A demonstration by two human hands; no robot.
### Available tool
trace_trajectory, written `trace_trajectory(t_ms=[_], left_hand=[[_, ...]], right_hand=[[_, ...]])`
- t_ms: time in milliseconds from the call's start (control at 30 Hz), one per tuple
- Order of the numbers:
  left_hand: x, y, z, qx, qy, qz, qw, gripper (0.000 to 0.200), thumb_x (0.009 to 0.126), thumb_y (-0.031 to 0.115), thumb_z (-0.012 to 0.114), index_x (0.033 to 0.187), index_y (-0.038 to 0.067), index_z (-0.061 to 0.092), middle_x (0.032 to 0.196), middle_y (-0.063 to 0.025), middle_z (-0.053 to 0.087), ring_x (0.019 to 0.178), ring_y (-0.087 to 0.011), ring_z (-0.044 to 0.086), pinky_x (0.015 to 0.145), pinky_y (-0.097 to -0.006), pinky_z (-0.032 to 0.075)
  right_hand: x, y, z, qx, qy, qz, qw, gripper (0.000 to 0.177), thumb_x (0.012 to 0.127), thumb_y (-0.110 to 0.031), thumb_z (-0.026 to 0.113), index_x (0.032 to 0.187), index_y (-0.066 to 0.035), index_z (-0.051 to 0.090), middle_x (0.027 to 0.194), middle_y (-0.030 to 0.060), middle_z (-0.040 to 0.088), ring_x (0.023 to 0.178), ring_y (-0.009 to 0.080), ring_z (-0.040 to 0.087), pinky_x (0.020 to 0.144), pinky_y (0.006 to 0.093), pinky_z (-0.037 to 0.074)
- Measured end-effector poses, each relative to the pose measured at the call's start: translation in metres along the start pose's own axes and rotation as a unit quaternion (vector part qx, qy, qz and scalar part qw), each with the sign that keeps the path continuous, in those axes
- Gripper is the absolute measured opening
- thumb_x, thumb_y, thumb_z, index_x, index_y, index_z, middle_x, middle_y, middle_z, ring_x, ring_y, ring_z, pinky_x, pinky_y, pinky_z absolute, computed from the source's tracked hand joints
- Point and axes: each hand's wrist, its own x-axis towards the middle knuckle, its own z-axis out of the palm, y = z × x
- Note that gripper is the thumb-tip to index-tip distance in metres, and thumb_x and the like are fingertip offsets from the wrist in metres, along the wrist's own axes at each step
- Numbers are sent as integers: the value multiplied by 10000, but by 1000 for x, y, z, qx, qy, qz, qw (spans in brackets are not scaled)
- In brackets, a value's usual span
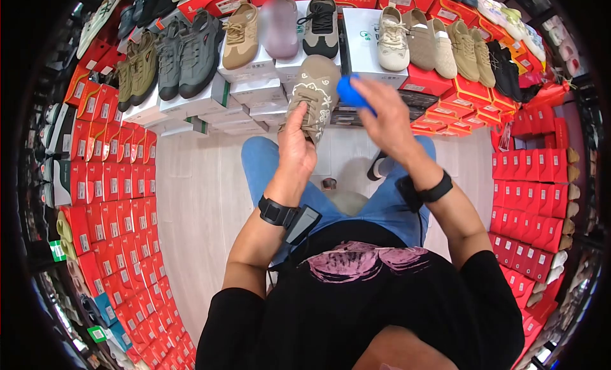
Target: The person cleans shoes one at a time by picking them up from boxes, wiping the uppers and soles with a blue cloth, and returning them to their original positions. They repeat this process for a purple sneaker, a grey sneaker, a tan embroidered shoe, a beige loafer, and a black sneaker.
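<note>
My left hand (297,147) is closed around a brown lace-up shoe (320,77) with white embroidered patterns, its toe pointing up and away from me. The thumb lies over the laces, while the other fingers are hidden beneath. Just right of the shoe's toe, my right hand (387,118) grips a smooth, rounded blue object (354,95), whose underside is out of sight. A narrow gap shows between the blue object and the shoe in this view.
Ahead, shoes such as a mauve one (280,27) and a cream one (393,39) stand on white boxes (372,35). Stacked red shoeboxes line the left (114,198) and right (528,201). Between them lies pale flooring (191,204); my jeans-clad knees (259,156) are below my hands.
</note>
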Motion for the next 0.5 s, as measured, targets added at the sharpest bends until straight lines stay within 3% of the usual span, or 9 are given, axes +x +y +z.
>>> trace_trajectory(t_ms=[133, 233, 267, 333, 433, 500], left_hand=[[-8, -13, 13, -16, -22, -37, 999, 343, 918, 196, 583, 1207, 17, 539, 1158, -63, 609, 1021, -164, 597, 886, -301, 478], [-15, -22, 16, -8, -17, -24, 1000, 355, 942, 251, 561, 1212, 21, 536, 1161, -57, 603, 1017, -154, 591, 884, -300, 477], [-16, -23, 16, 4, -2, -12, 1000, 365, 952, 280, 547, 1212, 24, 535, 1162, -53, 600, 1014, -149, 588, 884, -301, 476], [-16, -22, 14, 5, 1, -23, 1000, 383, 961, 313, 519, 1227, 37, 521, 1172, -50, 591, 1035, -148, 577, 894, -307, 472], [-16, -23, 12, 4, 1, -51, 999, 420, 980, 378, 463, 1255, 63, 492, 1191, -44, 572, 1078, -147, 554, 915, -318, 462], [-16, -24, 9, -18, 8, -66, 998, 447, 989, 432, 392, 1264, 89, 476, 1251, -69, 544, 1153, -202, 528, 988, -364, 435]], right_hand=[[45, 4, 4, -87, 63, -51, 993, 522, 682, -2, 635, 1192, -109, 597, 1184, 126, 584, 1006, 318, 563, 866, 423, 460], [50, 0, 26, -246, -6, -89, 965, 403, 706, -103, 617, 1108, -131, 620, 1166, 66, 582, 972, 253, 542, 753, 377, 418], [46, -3, 29, -244, -7, -91, 966, 403, 706, -103, 617, 1108, -131, 620, 1166, 66, 582, 972, 253, 542, 753, 377, 418], [38, -15, 30, -229, -93, -83, 965, 516, 662, -66, 638, 1171, -144, 605, 1248, 80, 550, 1038, 271, 534, 801, 376, 433], [25, -26, 30, -173, -133, -88, 972, 475, 674, -73, 649, 1144, -135, 630, 1225, 63, 571, 1025, 260, 531, 821, 381, 424], [23, -29, 26, -114, -176, -77, 975, 413, 692, -58, 638, 1097, -131, 661, 1197, 45, 591, 1017, 251, 534, 815, 383, 426]])
